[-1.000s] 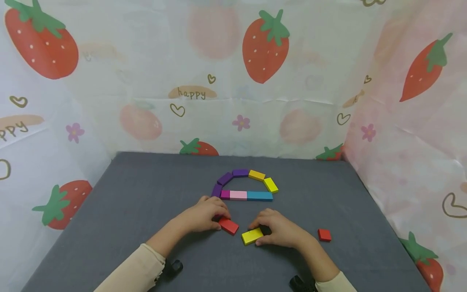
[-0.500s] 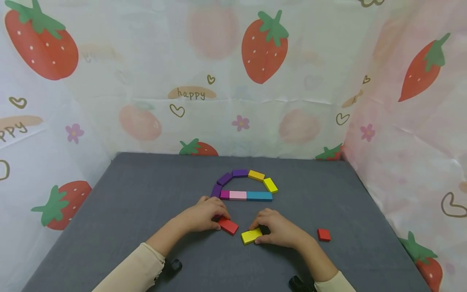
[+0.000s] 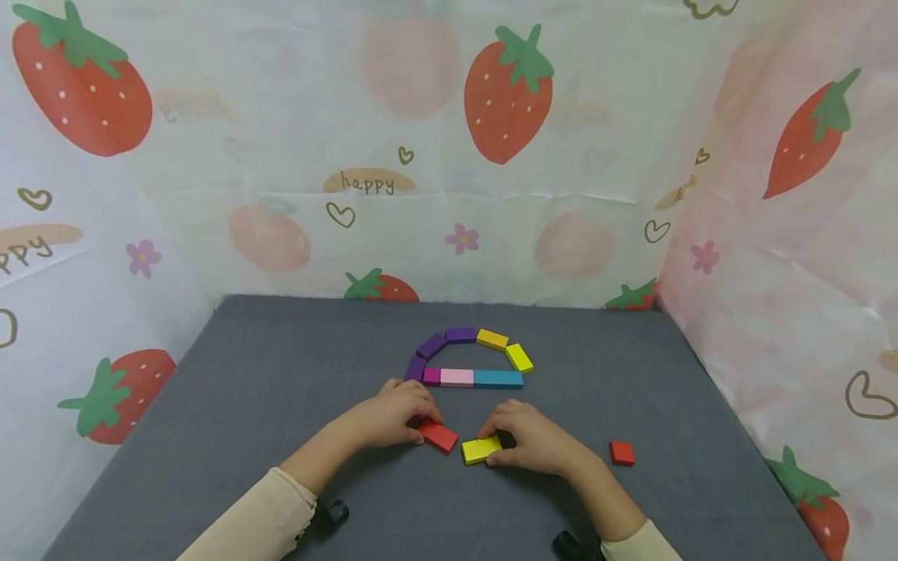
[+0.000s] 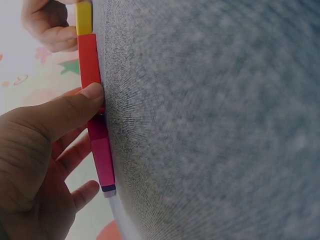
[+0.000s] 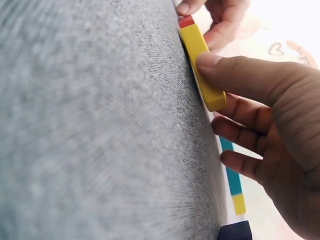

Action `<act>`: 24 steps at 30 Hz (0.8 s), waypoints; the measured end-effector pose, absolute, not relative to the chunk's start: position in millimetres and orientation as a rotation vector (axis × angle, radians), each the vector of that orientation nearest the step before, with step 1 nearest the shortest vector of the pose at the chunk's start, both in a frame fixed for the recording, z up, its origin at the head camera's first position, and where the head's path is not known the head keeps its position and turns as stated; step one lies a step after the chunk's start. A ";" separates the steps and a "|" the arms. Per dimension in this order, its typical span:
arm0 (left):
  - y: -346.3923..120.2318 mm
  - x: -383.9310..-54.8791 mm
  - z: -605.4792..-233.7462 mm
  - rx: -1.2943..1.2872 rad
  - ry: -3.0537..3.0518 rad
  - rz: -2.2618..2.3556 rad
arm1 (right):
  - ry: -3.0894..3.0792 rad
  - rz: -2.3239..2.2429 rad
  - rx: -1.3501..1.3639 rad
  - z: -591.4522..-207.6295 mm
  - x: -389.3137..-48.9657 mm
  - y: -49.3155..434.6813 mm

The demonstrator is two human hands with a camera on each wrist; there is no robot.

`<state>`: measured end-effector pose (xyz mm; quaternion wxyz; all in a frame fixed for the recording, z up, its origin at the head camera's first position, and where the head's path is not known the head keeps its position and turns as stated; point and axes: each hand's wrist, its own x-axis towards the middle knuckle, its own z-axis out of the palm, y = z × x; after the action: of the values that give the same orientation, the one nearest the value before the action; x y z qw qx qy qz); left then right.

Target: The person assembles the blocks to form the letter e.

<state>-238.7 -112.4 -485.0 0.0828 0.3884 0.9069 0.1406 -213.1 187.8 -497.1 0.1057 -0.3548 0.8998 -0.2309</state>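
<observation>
My left hand (image 3: 393,413) pinches a red block (image 3: 440,436) lying flat and slanted on the grey cloth; in the left wrist view the thumb lies along its side. Just to its right, my right hand (image 3: 533,440) holds a yellow block (image 3: 480,449) between thumb and fingers, on the table. A narrow gap separates the two blocks in the head view. Beyond the hands is a block arch of purple (image 3: 431,345), orange (image 3: 493,338) and yellow pieces (image 3: 519,358). Along its base run magenta (image 3: 432,377), pink (image 3: 457,378) and blue blocks (image 3: 498,379). My left hand covers the arch's lower left end.
A small red block (image 3: 621,453) lies alone to the right of my right hand. The grey table (image 3: 295,343) is backed and flanked by a strawberry-print cloth (image 3: 393,93). Black straps (image 3: 577,545) show near both wrists.
The yellow block and my right hand have slid slightly left, nearer the red block. My left hand and the arch stay in place; the head view shifts a little.
</observation>
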 end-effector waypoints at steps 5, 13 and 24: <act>-112.7 -238.4 -484.5 1.159 2.705 0.434 | 2.664 -0.676 -1.046 -495.4 -214.1 184.7; -112.9 -237.1 -482.8 1.162 2.699 0.421 | 2.676 -0.645 -1.017 -495.2 -215.8 181.3; -112.5 -237.2 -482.2 1.163 2.703 0.412 | 2.695 -0.619 -1.001 -492.1 -215.8 176.9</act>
<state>-237.2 -112.5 -482.2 0.0852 0.3901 0.9064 0.1381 -215.8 176.9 -492.1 0.1003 -0.3388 0.9117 -0.2095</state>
